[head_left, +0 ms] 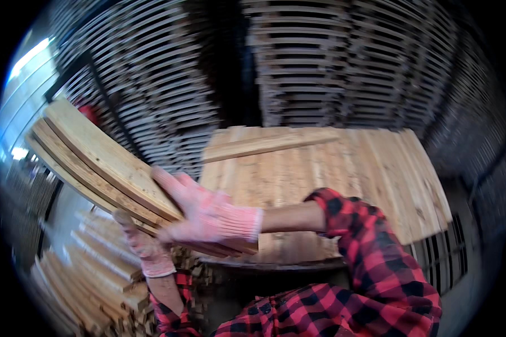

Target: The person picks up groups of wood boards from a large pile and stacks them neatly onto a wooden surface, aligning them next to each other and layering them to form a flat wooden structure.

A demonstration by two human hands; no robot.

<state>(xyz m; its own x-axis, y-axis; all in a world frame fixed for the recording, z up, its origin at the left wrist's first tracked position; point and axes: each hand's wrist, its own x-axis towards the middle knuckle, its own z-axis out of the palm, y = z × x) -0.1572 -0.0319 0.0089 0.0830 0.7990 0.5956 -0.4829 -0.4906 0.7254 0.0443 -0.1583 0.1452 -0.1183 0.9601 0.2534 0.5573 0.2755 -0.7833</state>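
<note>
A bundle of several long wooden boards (109, 154) is held at a slant on my left, its far ends raised toward the upper left. My right hand (205, 210), in a pink knit glove, reaches across and grips the boards near their close ends, thumb and fingers spread over the top one. Under the near side of the bundle, my gloved left hand (146, 247) clasps its lower edge; part of that grip is hidden. Beside the hands lies a layer of boards (331, 185) set side by side, with one loose board (264, 146) crossing its far left part.
Tall stacks of spaced planks (348, 62) rise behind the board layer. At lower left lies a pile of cut boards (90, 269). A dark metal frame (104, 92) stands beyond the held bundle. Slatted metal grating (447, 255) shows at right.
</note>
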